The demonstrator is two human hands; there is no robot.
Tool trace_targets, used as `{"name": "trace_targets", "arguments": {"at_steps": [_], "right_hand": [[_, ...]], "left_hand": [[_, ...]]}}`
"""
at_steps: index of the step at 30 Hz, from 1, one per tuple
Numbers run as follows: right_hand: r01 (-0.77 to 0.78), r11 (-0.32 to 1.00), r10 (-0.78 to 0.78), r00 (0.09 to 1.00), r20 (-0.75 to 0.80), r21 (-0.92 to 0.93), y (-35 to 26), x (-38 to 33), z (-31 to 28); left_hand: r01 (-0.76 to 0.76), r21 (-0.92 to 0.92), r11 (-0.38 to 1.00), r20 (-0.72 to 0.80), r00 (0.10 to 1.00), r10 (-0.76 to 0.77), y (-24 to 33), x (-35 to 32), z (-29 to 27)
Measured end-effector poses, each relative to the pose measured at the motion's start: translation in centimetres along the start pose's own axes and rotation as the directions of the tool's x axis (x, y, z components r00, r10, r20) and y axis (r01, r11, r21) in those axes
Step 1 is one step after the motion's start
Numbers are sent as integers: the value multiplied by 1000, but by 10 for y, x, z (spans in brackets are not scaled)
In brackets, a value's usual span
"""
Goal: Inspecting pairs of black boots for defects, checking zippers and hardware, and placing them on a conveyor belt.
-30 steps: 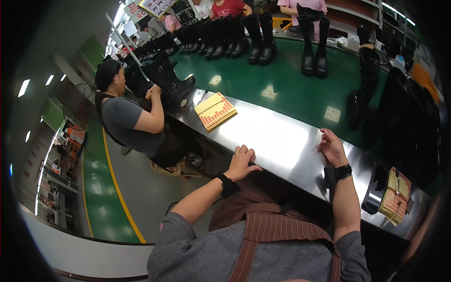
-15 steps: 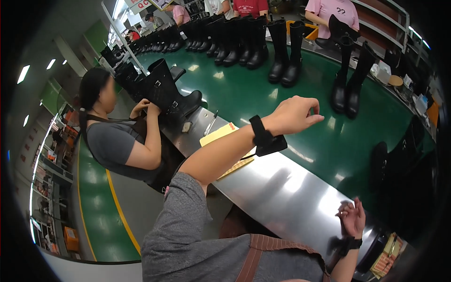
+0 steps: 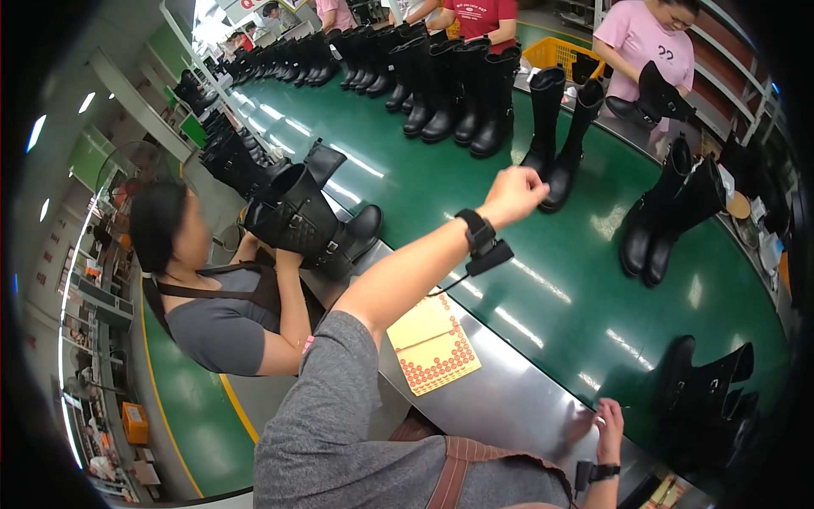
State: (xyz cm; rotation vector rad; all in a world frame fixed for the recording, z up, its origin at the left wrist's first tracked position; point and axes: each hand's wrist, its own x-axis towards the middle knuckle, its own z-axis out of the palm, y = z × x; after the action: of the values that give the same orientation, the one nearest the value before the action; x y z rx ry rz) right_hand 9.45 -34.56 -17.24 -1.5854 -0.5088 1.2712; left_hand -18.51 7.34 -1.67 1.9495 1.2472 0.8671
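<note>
My left hand (image 3: 514, 197) reaches out over the green conveyor with its fingers curled in, and I see nothing in them. A pair of tall black boots (image 3: 561, 161) stands just past it; the curled fingers overlap the toes in view, and I cannot tell whether they touch. My right hand (image 3: 609, 428) is raised at the near edge of the conveyor, fingers upright and apart, holding nothing. Black straps with small boxes circle both wrists. Dark boots (image 3: 708, 382) stand beyond the right hand. Another black boot pair (image 3: 670, 220) is on the right side of the conveyor.
A metal ledge (image 3: 526, 365) runs along the green conveyor (image 3: 475, 229); a yellow card with red dots (image 3: 437, 343) lies on it. At my left a co-worker (image 3: 225, 314) handles a black buckled boot (image 3: 297, 220). More boots line the far side, with other people behind.
My left hand's fingers have curled in over the boots. The right hand has turned upright. The view has shifted; boot pairs appear nearer, and the yellow card shows fully.
</note>
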Motion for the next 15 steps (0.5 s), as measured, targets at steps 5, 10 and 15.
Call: {"name": "trace_targets", "arguments": {"at_steps": [5,10,15], "right_hand": [[311,471,-593,805,-35,-826,46,63,86],[172,437,-662,726,-186,-883,35,57,117],[135,410,-628,759,-171,-902,35,60,117]], "left_hand": [[16,67,998,-432,902,14,-38,108,-64],[197,140,970,-633,771,-65,-97,183,-143],[334,252,908,-654,750,-95,-139,232,-195]]}}
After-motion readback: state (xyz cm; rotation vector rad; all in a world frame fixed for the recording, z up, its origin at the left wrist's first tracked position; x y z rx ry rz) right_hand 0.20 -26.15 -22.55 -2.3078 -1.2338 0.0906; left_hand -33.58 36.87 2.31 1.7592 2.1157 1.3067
